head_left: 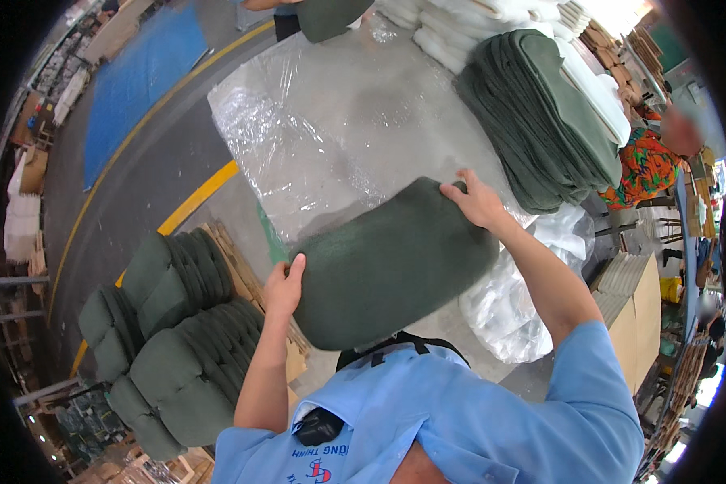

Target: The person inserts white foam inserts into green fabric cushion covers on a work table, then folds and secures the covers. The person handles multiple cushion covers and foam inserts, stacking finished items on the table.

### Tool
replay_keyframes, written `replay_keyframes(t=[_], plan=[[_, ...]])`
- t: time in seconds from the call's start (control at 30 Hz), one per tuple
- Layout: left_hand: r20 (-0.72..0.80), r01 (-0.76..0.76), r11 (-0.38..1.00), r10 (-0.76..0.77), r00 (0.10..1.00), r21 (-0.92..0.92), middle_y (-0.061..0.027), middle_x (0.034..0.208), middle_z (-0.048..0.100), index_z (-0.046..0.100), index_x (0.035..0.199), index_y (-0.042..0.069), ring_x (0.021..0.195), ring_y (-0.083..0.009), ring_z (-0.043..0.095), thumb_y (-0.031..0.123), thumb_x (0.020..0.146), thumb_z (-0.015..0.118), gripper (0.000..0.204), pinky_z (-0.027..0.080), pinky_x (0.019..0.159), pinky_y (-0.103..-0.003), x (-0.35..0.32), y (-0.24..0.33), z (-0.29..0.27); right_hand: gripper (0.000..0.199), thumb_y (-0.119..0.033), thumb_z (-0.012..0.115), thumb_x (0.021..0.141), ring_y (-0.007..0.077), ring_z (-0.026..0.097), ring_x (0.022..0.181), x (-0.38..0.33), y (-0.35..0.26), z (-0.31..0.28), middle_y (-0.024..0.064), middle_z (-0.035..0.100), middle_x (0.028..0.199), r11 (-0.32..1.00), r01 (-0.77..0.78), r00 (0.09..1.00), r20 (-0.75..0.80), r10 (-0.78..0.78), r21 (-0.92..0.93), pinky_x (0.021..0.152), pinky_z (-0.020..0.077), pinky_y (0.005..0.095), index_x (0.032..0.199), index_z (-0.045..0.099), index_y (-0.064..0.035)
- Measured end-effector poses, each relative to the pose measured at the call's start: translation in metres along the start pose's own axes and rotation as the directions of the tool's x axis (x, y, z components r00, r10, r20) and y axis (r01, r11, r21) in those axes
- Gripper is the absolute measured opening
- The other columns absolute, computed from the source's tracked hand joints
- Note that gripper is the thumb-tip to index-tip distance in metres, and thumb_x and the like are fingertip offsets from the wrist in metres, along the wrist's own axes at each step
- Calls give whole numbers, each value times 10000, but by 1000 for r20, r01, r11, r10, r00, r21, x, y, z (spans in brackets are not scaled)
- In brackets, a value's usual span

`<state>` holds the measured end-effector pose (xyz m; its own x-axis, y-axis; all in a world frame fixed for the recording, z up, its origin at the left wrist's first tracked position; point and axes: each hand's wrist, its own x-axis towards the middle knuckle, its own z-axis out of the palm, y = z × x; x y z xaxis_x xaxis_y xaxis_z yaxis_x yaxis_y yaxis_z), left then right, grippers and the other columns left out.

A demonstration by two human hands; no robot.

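Between my two hands is a dark green seat cushion [391, 266], broad and rounded at the corners, tilted up toward the right. My left hand [283, 289] grips its left end, thumb on the top face and the other fingers out of sight beneath. At the far right corner, my right hand [477, 202] pinches the edge, thumb on top. Under and beyond the cushion stretches a table [379, 105] covered with clear plastic film. A tall stack of dark green fabric covers [532, 121] stands at the table's right side, close to my right hand.
Stacks of finished-looking green cushions [198, 363] stand at my lower left beside cardboard. White padding [476, 28] is piled at the back. A plastic bag [512, 315] and cardboard sheets [631, 315] lie right. One person [649, 161] sits right; another holds a green piece [331, 16] across the table.
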<state>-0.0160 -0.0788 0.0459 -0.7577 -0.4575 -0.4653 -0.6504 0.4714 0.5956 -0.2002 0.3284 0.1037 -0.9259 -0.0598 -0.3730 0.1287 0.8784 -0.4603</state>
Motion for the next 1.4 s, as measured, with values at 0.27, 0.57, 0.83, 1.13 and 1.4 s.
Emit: replay_keyframes(t=[0.27,0.57,0.83,1.13,1.4], plan=[[-163,29,999,-32,986,-21,-276,1102,740,735,1087,-35,1077,-457,685,576,1046,522,649,512,931,-495,10,28,64,875,-592,551,1027,475,207,1591,3,31,69,234,238,1728,890,126,918,-288,-272,-438,1256,213,656,1670,278,-65],[-234,16,1000,-10,972,22,-260,1065,737,725,1053,-14,1028,-467,679,519,1078,470,592,502,881,-526,15,16,72,944,-692,464,1005,446,89,1627,-45,-37,134,207,188,1754,810,393,896,-17,-444,-436,1281,76,666,1672,289,-48],[-227,15,999,-3,974,50,-255,1048,741,716,1103,13,1011,-486,681,515,1099,428,579,504,865,-556,19,9,77,816,-671,436,1034,455,88,1626,-35,-82,160,208,181,1756,761,542,829,81,-553,-358,1272,46,685,1680,327,-183],[-245,-73,995,86,966,62,-286,1104,724,729,1139,22,1053,-504,665,479,1119,372,580,496,901,-567,22,9,76,751,-621,463,1046,456,188,1604,-20,-128,179,213,273,1725,763,571,803,16,-595,-303,1255,104,708,1664,354,-207],[-282,-7,1000,9,959,7,-276,1182,729,728,1190,-9,1134,-498,657,518,1127,271,701,486,973,-552,17,6,75,742,-558,533,1039,405,183,1618,-133,-81,171,176,246,1744,557,791,610,259,-749,-251,1258,148,695,1664,352,-203]])
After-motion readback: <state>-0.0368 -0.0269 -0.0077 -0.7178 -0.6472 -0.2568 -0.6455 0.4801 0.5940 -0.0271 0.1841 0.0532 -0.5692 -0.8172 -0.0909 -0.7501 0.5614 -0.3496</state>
